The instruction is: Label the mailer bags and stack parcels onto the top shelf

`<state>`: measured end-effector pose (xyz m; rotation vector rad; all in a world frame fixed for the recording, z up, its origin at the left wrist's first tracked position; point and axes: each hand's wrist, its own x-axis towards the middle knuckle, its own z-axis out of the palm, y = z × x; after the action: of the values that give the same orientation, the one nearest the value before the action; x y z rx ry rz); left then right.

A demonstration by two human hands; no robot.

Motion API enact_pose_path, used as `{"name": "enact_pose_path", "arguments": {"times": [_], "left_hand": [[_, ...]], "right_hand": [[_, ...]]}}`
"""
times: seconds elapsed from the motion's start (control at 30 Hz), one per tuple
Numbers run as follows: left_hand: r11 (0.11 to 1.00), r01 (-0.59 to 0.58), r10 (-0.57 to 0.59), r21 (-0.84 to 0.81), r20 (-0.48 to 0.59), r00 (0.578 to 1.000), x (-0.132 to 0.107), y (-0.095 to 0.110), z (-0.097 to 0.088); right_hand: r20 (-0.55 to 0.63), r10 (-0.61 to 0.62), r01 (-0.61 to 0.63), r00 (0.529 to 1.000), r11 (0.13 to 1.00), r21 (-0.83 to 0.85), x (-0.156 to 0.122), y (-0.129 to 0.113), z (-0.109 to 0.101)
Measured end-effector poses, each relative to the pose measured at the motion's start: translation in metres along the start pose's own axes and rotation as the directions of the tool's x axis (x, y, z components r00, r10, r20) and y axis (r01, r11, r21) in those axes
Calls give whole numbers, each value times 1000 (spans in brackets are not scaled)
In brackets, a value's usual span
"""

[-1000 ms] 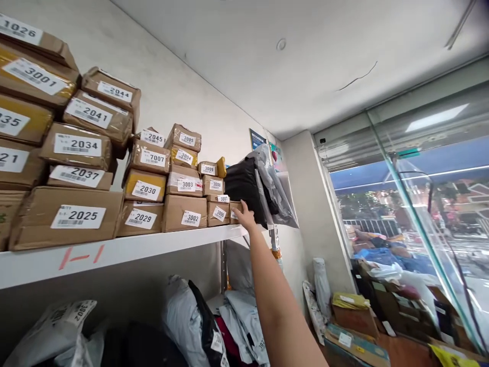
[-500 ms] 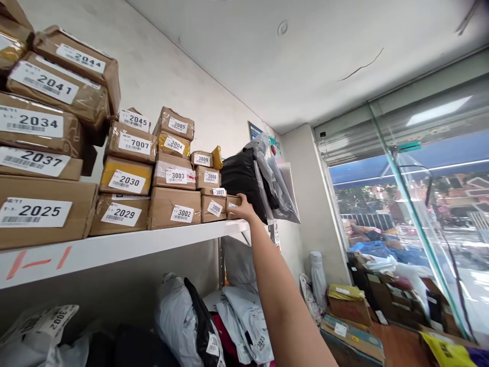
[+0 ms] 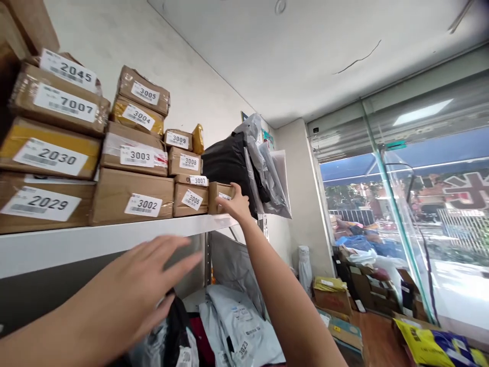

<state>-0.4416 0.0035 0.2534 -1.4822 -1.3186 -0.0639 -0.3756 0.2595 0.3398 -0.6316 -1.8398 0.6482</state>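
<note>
My right hand point(image 3: 237, 202) is on a small cardboard box point(image 3: 214, 195) at the far end of the upper shelf, its thumb across the front label and its fingers along the right side. That label is partly covered. Left of this box sit the cardboard boxes labelled 3006 point(image 3: 181, 204) and 3007 point(image 3: 182, 179). A black plastic parcel point(image 3: 226, 159) stands behind my right hand. In front of the shelf edge, lower left, my left hand point(image 3: 141, 285) is raised, slightly blurred, with fingers apart and nothing in them.
Stacked labelled boxes, among them 3002 point(image 3: 114, 196) and 2030 point(image 3: 89, 162), line the white shelf point(image 3: 114, 238). Bagged parcels, one marked 3023 point(image 3: 244, 326), lie underneath. Boxes with yellow wrap point(image 3: 330, 295) stand on the floor at right, near a glass door.
My left hand has come into view at the lower left. The view has moved nearer the shelf's end, and the small box now shows more of its front beside my right hand.
</note>
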Motion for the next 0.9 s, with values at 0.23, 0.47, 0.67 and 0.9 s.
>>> {"name": "enact_pose_path", "arguments": {"times": [0.23,0.47,0.67,0.9], "left_hand": [[944,211,-266,254,208,941,165,-11,49],[880,282,-401,382,280,872,200,-15,66],[901,332,-395,281,213,893,196,-17,68],[950,289,-305,117,163,938,199,-2,49]], "right_hand": [[-257,-308,309,916,950,-35,-10,30,-24],[-503,-266,217,822,964,-155,54,74,-109],[-216,-248,209,944,960,-187,75,90,-117],[-377,-475,370,795,872,-319,57,101,-80]]}}
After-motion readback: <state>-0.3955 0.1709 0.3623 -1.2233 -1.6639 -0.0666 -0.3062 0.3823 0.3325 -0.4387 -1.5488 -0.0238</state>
